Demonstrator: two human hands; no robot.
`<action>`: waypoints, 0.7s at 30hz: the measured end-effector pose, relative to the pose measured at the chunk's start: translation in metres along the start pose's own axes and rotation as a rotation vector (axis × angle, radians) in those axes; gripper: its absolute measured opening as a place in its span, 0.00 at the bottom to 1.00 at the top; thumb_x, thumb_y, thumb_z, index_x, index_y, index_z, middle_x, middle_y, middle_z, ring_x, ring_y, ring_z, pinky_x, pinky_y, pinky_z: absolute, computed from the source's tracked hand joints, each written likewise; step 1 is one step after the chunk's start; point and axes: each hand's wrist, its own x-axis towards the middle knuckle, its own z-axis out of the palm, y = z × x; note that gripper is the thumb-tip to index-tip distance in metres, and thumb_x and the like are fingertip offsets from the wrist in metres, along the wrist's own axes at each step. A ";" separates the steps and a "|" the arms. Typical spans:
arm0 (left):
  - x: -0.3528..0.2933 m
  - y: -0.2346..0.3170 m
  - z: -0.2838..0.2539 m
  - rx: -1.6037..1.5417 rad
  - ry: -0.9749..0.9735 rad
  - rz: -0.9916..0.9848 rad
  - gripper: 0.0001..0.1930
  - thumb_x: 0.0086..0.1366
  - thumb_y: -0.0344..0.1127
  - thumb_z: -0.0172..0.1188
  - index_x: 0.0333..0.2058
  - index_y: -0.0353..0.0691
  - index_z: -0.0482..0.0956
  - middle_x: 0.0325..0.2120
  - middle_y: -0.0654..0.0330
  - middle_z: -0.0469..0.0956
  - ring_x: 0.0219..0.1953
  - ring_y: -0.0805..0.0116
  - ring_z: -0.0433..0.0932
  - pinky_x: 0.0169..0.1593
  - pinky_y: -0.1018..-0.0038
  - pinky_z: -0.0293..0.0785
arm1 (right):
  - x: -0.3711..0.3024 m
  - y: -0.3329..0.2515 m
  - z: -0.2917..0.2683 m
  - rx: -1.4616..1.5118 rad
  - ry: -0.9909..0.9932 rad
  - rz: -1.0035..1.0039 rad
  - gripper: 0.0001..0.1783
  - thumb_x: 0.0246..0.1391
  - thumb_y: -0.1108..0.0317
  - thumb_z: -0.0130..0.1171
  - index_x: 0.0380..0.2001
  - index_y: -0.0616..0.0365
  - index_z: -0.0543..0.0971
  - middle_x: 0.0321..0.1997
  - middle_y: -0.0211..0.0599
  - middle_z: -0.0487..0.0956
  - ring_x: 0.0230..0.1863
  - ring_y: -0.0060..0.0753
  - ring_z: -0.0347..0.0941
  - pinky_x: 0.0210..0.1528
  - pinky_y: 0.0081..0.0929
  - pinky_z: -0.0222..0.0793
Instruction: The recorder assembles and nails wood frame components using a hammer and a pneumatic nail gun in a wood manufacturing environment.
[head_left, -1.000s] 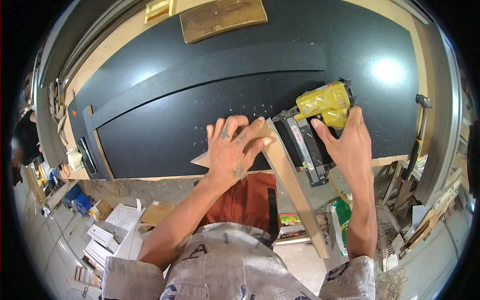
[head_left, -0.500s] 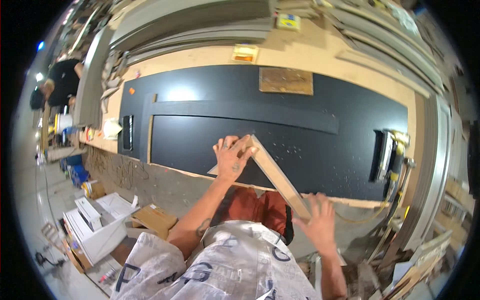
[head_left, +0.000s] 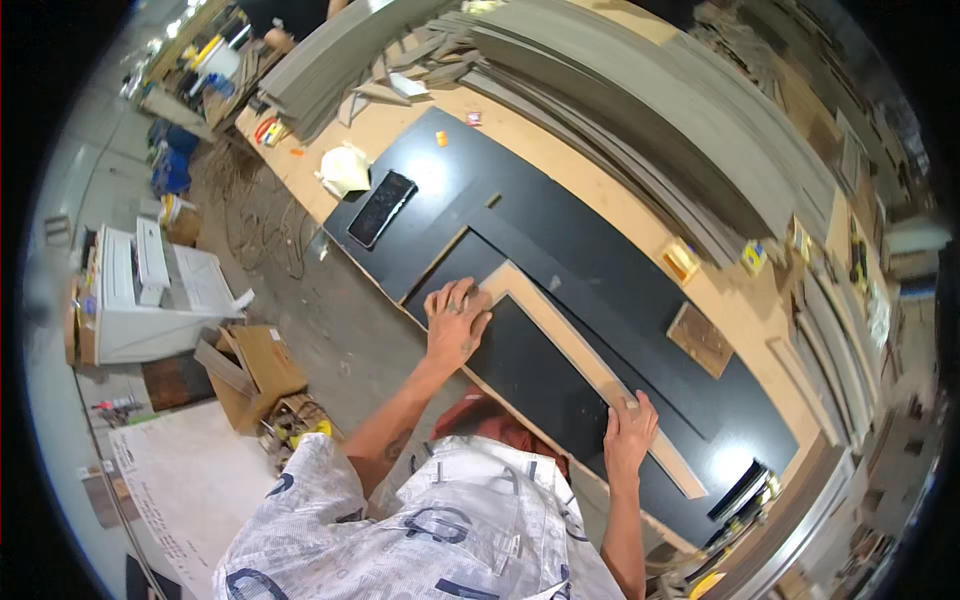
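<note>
One frame (head_left: 560, 333) is lying over the board (head_left: 545, 375), the left hand (head_left: 457, 322) holding it near the corner, the right hand (head_left: 631, 432) gripping its long side.

It's bright in here, with small white lamps (head_left: 173, 28) glowing between ten and eleven o'clock. The black panel (head_left: 535, 365) throws back pale glare at eleven and again at four. The L-shaped wooden frame (head_left: 560, 322) reads fairly sharp; outward, straight edges bow, and details soften toward three o'clock.

Head-worn fisheye, down over hands (head_left: 456, 324)
</note>
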 end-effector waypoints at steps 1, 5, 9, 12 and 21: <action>0.004 -0.010 0.000 -0.009 0.015 -0.026 0.19 0.59 0.40 0.68 0.49 0.46 0.80 0.58 0.55 0.71 0.61 0.51 0.67 0.61 0.51 0.57 | 0.014 -0.004 0.004 -0.014 -0.006 -0.028 0.16 0.55 0.69 0.66 0.48 0.55 0.82 0.61 0.46 0.70 0.59 0.53 0.67 0.59 0.49 0.63; 0.020 -0.040 -0.004 -0.011 0.068 -0.070 0.18 0.60 0.38 0.67 0.49 0.47 0.81 0.63 0.49 0.65 0.65 0.46 0.62 0.65 0.47 0.52 | 0.059 -0.026 0.017 -0.053 0.049 -0.106 0.14 0.53 0.67 0.68 0.44 0.53 0.84 0.60 0.47 0.70 0.59 0.54 0.66 0.59 0.50 0.62; 0.038 -0.062 -0.005 0.006 0.062 -0.152 0.17 0.60 0.39 0.67 0.50 0.51 0.83 0.65 0.48 0.64 0.66 0.44 0.60 0.66 0.44 0.49 | 0.085 -0.050 0.033 -0.053 0.078 -0.168 0.15 0.50 0.65 0.70 0.43 0.53 0.84 0.58 0.47 0.71 0.59 0.53 0.66 0.59 0.52 0.61; 0.049 -0.058 -0.001 -0.070 0.062 -0.162 0.17 0.59 0.39 0.67 0.48 0.52 0.84 0.64 0.47 0.65 0.66 0.44 0.61 0.67 0.43 0.48 | 0.084 -0.051 0.035 -0.056 0.102 -0.117 0.14 0.49 0.65 0.71 0.41 0.53 0.84 0.56 0.46 0.73 0.57 0.53 0.68 0.58 0.51 0.61; 0.047 -0.069 -0.004 0.014 -0.031 -0.148 0.16 0.67 0.45 0.60 0.50 0.47 0.82 0.66 0.47 0.63 0.69 0.45 0.59 0.68 0.40 0.46 | 0.137 0.021 -0.006 -0.001 0.073 -0.003 0.11 0.56 0.70 0.62 0.43 0.58 0.82 0.51 0.47 0.78 0.53 0.50 0.74 0.56 0.45 0.68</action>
